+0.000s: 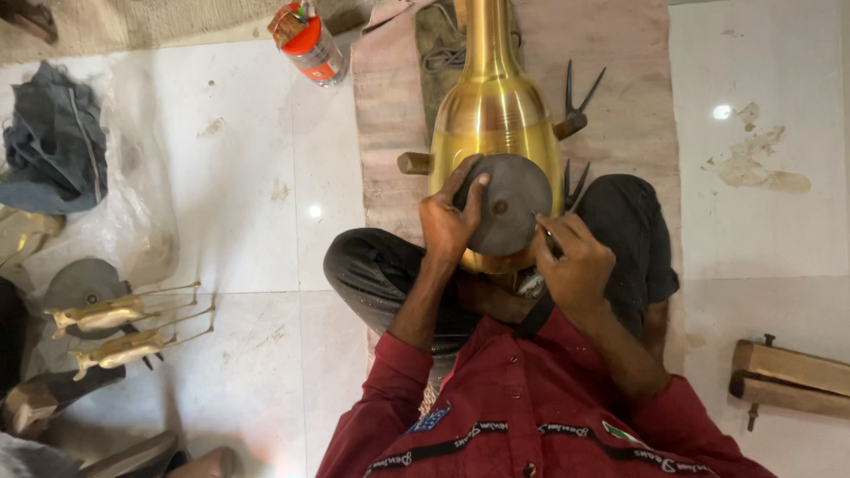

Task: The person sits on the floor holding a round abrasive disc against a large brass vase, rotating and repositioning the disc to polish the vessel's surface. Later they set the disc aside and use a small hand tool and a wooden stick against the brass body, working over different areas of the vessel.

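Left hand [447, 221] fingers spread, pressing the grey disc [509, 212] onto the brass vase [496, 115] lying across the lap. Right hand [575, 261] pinches a thin tool [547, 235] at the disc's right edge; work looks unfinished.

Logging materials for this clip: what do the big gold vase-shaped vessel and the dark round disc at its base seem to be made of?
The gold vase-shaped vessel looks like polished brass: bright yellow sheen with fine turned rings. The dark round disc seems dull grey metal, matte, unpolished, though the exact material is unclear.
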